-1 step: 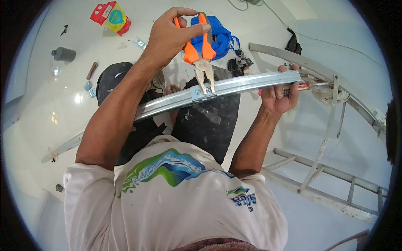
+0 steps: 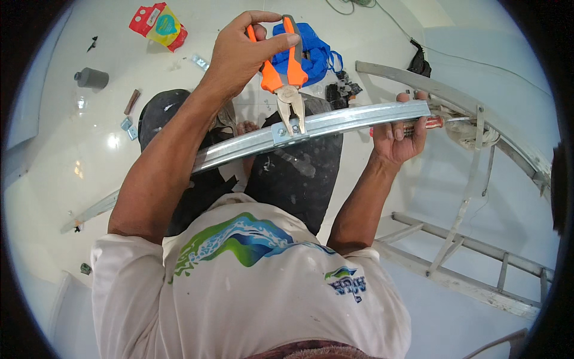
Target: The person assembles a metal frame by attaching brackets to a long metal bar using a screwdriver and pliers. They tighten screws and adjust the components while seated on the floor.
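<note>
My left hand [image 2: 239,52] is closed round the orange-and-grey handles of a pair of pliers [image 2: 289,94]. The jaws point down, parted, with their tips at a small metal bracket [image 2: 280,135] on a long galvanized metal channel [image 2: 353,119]. Screw or bolt heads show on the bracket. The channel lies across above my knees and runs off to the lower left, passing behind my left forearm. Near its right end my right hand [image 2: 397,142] supports it from below, fingers curled up. The same hand also holds a screwdriver [image 2: 435,122] with a red handle, its shaft pointing right.
An aluminium ladder [image 2: 442,276] lies at the right. Beyond my knees is a blue bag [image 2: 314,54]. A red-and-yellow packet [image 2: 161,27], a grey bottle [image 2: 92,78], small metal brackets [image 2: 128,128] and a brown strip [image 2: 132,102] lie on the pale floor at the left.
</note>
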`<action>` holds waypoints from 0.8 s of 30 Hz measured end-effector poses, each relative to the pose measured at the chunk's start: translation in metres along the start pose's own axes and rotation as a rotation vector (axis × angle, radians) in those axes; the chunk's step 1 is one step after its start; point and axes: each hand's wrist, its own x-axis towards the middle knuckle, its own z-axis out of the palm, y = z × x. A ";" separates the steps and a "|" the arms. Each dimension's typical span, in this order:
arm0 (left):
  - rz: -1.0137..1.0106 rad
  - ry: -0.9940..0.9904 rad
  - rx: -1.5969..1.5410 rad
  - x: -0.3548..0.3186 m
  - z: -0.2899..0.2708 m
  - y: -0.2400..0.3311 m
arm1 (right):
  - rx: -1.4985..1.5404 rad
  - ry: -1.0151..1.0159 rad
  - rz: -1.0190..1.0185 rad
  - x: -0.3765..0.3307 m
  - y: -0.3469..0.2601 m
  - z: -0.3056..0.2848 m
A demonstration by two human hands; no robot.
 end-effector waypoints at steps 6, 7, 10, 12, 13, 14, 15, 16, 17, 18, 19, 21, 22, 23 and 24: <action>-0.061 -0.061 -0.139 0.003 -0.006 0.013 | -0.050 0.023 -0.037 -0.001 0.001 -0.004; -0.106 -0.079 -0.178 0.006 -0.008 0.015 | -0.116 0.040 -0.035 0.002 -0.001 0.000; 0.091 -0.035 -0.044 0.014 -0.009 -0.008 | -0.486 0.192 -0.026 0.006 -0.017 0.014; 0.118 -0.025 -0.003 0.012 -0.006 -0.010 | -0.901 0.401 -0.078 0.005 -0.039 0.027; 0.134 -0.017 0.017 0.011 -0.005 -0.010 | -1.159 0.539 -0.144 0.005 -0.054 0.034; 0.135 -0.018 0.004 0.010 -0.003 -0.012 | -1.413 0.679 -0.209 0.008 -0.061 0.048; 0.136 -0.019 -0.009 0.008 -0.001 -0.014 | -1.541 0.624 -0.268 0.012 -0.065 0.065; 0.135 -0.047 -0.049 0.009 0.008 -0.016 | -1.696 0.588 -0.337 0.015 -0.068 0.100; 0.109 -0.053 -0.020 0.008 0.009 -0.016 | -1.829 0.537 -0.396 0.020 -0.062 0.126; 0.087 -0.060 0.014 0.008 0.007 -0.015 | -1.732 0.403 -0.295 0.030 -0.049 0.145; 0.069 -0.066 0.048 0.009 0.006 -0.012 | -1.629 0.271 -0.201 0.041 -0.032 0.155; 0.093 0.001 -0.061 0.008 0.004 -0.001 | -1.780 -0.149 -0.012 0.069 0.007 0.147; 0.105 0.014 -0.130 0.009 0.008 0.003 | -1.821 -0.235 0.127 0.078 0.027 0.149; 0.156 0.038 -0.082 0.010 0.003 0.002 | -1.767 -0.101 0.339 0.084 0.054 0.158; 0.205 0.053 -0.050 0.013 0.000 0.000 | -1.752 -0.148 0.400 0.088 0.060 0.160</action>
